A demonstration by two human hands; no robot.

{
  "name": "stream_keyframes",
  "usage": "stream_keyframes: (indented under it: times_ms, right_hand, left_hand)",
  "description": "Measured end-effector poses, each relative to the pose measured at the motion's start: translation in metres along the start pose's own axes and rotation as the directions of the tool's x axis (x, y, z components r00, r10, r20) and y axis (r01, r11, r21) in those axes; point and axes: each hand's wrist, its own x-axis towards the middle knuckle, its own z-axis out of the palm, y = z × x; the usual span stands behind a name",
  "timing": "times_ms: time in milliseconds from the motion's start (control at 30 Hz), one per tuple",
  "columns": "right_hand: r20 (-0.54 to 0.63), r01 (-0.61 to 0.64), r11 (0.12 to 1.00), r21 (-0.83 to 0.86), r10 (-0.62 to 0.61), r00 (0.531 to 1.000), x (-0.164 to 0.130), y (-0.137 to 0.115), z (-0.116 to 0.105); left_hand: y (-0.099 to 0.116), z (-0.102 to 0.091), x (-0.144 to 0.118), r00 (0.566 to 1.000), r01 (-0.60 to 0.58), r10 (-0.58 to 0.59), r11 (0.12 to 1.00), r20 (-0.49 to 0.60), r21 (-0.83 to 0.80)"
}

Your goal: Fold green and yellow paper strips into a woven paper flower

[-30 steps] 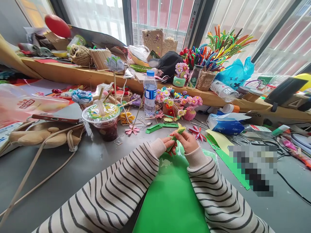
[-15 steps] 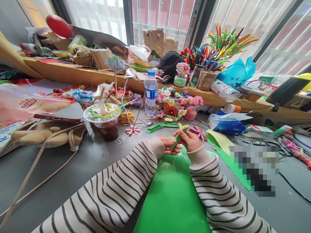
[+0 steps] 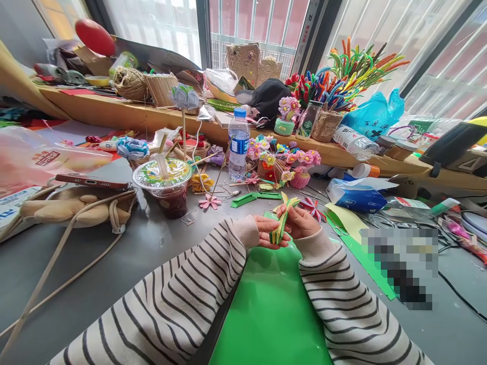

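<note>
Over the near part of the desk I hold a pleated green-and-yellow folded paper piece (image 3: pixel 280 226), its strips pinched together in the middle and fanned at both ends. My right hand (image 3: pixel 303 223) grips its waist between thumb and fingers. Around the lower end are the fingers of my left hand (image 3: pixel 267 230), thumb on top and other fingers beneath. Under both wrists lies a glossy green sheet (image 3: pixel 272 304). Just beyond the hands are two folded green paper strips (image 3: pixel 244 199) and a red-and-white paper flower (image 3: pixel 312 208).
A lidded drink cup (image 3: pixel 167 200) and a water bottle (image 3: pixel 238 147) stand behind my hands. At left, a phone (image 3: pixel 93 181) rests on a beige bag (image 3: pixel 61 210). Scissors (image 3: pixel 338 230) lie on green paper (image 3: pixel 371 266) at right. Crochet flowers (image 3: pixel 300 158) fill the back.
The paper piece has turned and its pleats have spread, so the striped lower end now faces me. My hands stay close together, slightly lower in view. The whole view has shifted slightly.
</note>
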Motion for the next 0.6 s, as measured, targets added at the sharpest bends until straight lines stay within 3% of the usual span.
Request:
stream_keyframes:
  times_ms: [133,333,433,500,600]
  right_hand:
    - [0.055,-0.028,0.999,-0.034,0.030,0.998,0.002,0.004,-0.009]
    - [0.033,0.024,0.991,-0.128,-0.020,0.999,0.003,0.005,-0.011]
    - [-0.014,0.059,0.984,-0.168,-0.062,0.998,0.003,0.006,-0.011]
    - [-0.040,0.081,0.972,-0.221,-0.092,0.995,0.003,0.006,-0.009]
    - [-0.049,0.140,0.933,-0.332,-0.166,0.985,0.001,0.004,-0.006]
  left_hand:
    - [0.001,0.001,0.001,0.999,0.005,-0.003,0.998,-0.047,0.055]
    - [0.002,0.003,-0.002,0.998,-0.012,0.019,0.994,-0.058,0.107]
    - [0.003,0.008,-0.002,0.988,-0.089,0.112,0.975,-0.106,0.205]
    - [0.003,0.011,0.000,0.951,-0.157,0.242,0.914,-0.190,0.374]
    - [0.001,0.010,0.005,0.837,-0.171,0.450,0.755,-0.311,0.633]
